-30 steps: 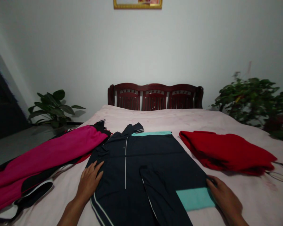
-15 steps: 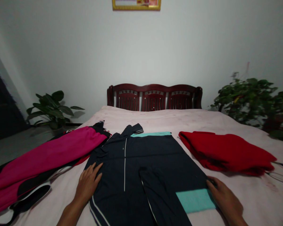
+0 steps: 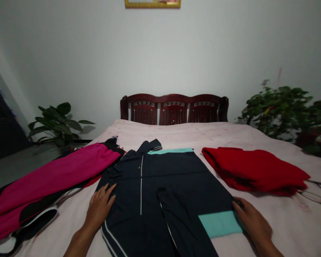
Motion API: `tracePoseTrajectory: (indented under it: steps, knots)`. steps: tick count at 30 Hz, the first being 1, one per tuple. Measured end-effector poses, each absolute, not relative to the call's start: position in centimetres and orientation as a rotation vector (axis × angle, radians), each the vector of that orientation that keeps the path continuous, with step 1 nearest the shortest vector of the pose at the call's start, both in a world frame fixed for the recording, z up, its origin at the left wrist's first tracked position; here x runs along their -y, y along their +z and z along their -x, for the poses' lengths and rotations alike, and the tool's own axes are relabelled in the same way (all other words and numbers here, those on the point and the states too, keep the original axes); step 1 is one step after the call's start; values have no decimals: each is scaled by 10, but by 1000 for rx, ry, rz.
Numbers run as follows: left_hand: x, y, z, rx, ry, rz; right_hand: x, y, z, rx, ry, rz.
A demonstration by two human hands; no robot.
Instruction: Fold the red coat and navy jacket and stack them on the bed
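A dark navy jacket point(image 3: 173, 182) with white piping and teal bands lies flat on the pink bed sheet point(image 3: 176, 134), one sleeve folded across its front. My left hand point(image 3: 98, 207) rests flat, fingers spread, on the jacket's left edge. My right hand point(image 3: 253, 221) lies on the jacket's right edge beside the teal cuff point(image 3: 220, 223); its fingertips touch the dark cloth. Neither hand visibly grips the cloth.
A magenta and black garment point(image 3: 50, 178) sprawls at the left. A folded red garment point(image 3: 256, 171) sits at the right, with eyeglasses point(image 3: 317, 194) beyond it. A dark wooden headboard point(image 3: 173, 109) stands at the back, with potted plants point(image 3: 59, 123) on both sides.
The view has drifted slightly; both hands stay on the jacket's edges with almost no movement.
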State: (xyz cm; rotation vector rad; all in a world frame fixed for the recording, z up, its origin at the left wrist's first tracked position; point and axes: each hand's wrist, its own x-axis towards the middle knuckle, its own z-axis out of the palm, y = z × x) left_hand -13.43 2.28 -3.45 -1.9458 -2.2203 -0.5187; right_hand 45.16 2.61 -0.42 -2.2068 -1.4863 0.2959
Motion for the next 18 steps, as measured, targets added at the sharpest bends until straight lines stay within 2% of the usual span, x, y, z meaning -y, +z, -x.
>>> tracePoseTrajectory:
  steps: [18]
  knots:
    - [-24, -36, 136, 2225, -529, 1940, -25, 1, -448, 1485, 314, 2240]
